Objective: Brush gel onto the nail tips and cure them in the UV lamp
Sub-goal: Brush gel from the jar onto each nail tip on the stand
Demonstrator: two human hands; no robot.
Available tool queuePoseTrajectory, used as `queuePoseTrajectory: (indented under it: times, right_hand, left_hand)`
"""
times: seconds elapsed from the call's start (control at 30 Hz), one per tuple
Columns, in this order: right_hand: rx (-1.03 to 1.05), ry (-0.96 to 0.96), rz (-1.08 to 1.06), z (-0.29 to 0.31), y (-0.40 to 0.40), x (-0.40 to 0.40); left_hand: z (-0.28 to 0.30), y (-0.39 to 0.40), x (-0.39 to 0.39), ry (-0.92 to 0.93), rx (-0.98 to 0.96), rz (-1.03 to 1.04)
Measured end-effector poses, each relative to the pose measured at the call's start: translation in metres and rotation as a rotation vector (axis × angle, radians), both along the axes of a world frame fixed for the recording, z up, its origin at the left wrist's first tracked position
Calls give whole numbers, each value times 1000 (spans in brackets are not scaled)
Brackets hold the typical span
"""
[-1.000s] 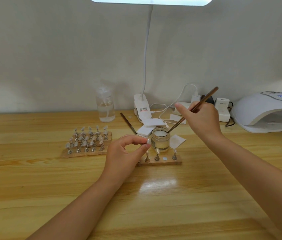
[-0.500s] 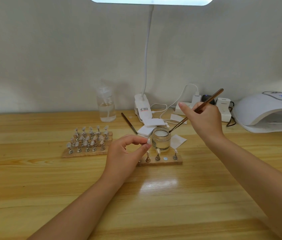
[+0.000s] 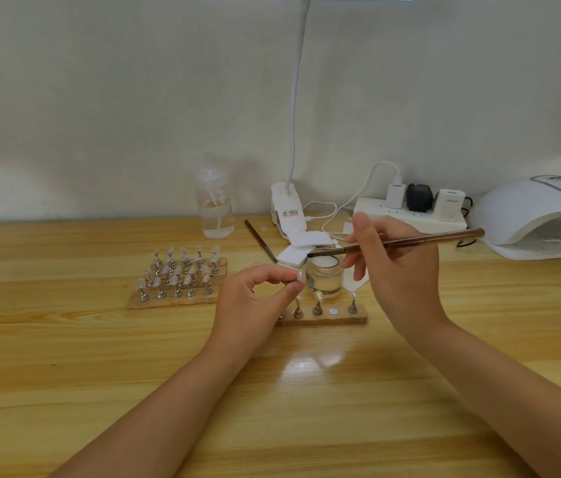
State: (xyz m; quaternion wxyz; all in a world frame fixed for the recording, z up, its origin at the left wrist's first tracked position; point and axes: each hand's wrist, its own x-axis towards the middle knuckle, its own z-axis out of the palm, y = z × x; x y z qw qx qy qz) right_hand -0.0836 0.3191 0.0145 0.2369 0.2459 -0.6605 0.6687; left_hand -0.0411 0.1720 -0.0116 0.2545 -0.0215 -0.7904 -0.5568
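L hand (image 3: 255, 298): grip closed in a pinch, thumb + forefinger on one nail tip (image 3: 299, 277), held just left of the jar (image 3: 324, 277) & touching or nearly touching its glass, can't tell which. R hand (image 3: 397, 270): grip closed on brush (image 3: 406, 241), handle running up-right toward the UV lamp (image 3: 541, 215), bristle end at the jar's far rim. Jar open, whitish gel inside, on the wood surface (image 3: 99, 357) just behind a short strip (image 3: 323, 317) w/ a few tips on metal stands. Bigger rack (image 3: 177, 277) of many tips to the left, well apart from both hands. UV lamp at far right edge, display lit. Behind: spray bottle (image 3: 215, 208), clip lamp (image 3: 287, 212), power strip (image 3: 410, 215), white pads (image 3: 301, 246), 2nd tool (image 3: 260, 241) lying flat.
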Motion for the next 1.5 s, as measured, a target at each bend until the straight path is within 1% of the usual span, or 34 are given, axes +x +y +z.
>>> queuePoseTrajectory:
  times: [0.07, 0.3, 0.53, 0.73, 0.9, 0.97, 1.2, 1.37, 1.5]
  right_hand:
    - [16, 18, 16, -2, -2, 4]
    - [187, 120, -29, -11, -4, 8]
    - [114, 116, 3, -8, -4, 10]
    - [169, 88, 0, -10, -6, 9]
    - [49, 75, 60, -8, -6, 11]
    - [23, 54, 54, -7, -6, 11]
    - [70, 8, 30, -11, -10, 13]
    - [0, 16, 44, -10, -10, 14]
    - [28, -1, 16, -11, -9, 14]
  left_hand:
    - [0, 0, 0, -3, -1, 5]
    - [0, 0, 0, 7, 0, 14]
    - [-1, -1, -1, 0, 20, 27]
    - [-2, -1, -1, -4, 18, 21]
    - [-2, -2, -1, -11, 29, 25]
    - [-2, -2, -2, -18, 50, 29]
    - [-2, -1, -3, -25, 55, 37]
    - [-3, -2, -3, -22, 48, 40]
    - [-3, -2, -3, -26, 55, 36]
